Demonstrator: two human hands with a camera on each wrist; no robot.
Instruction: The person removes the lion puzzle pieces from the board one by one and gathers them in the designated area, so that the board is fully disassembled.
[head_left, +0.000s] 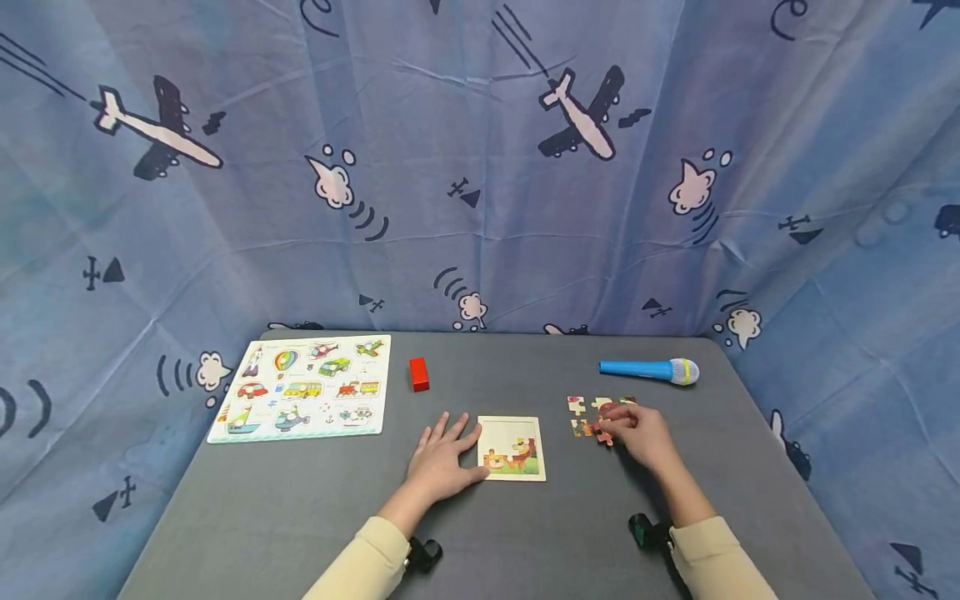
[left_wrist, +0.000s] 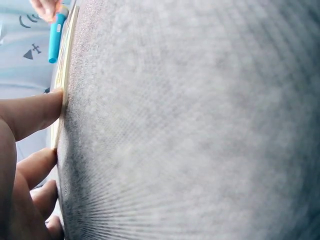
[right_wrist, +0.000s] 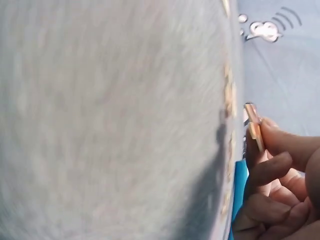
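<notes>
A small square puzzle tray (head_left: 501, 434) lies in the middle of the table, its lower part filled with pieces that show a cartoon animal scene on green. My left hand (head_left: 438, 468) is spread flat at its left side, thumb and index fingertips on the tray's edge. Between thumb and index finger, my right hand (head_left: 640, 432) pinches a jigsaw piece (right_wrist: 255, 131), raised off the table in the right wrist view. Loose jigsaw pieces (head_left: 576, 406) lie in a group below and left of that hand, partly hidden by its fingers.
A picture board (head_left: 300, 412) with vehicles lies at the back left. Near it stands a red block (head_left: 419, 374). A blue toy microphone (head_left: 637, 368) lies behind the loose pieces. A patterned curtain (head_left: 420, 167) hangs behind the grey table (head_left: 300, 517).
</notes>
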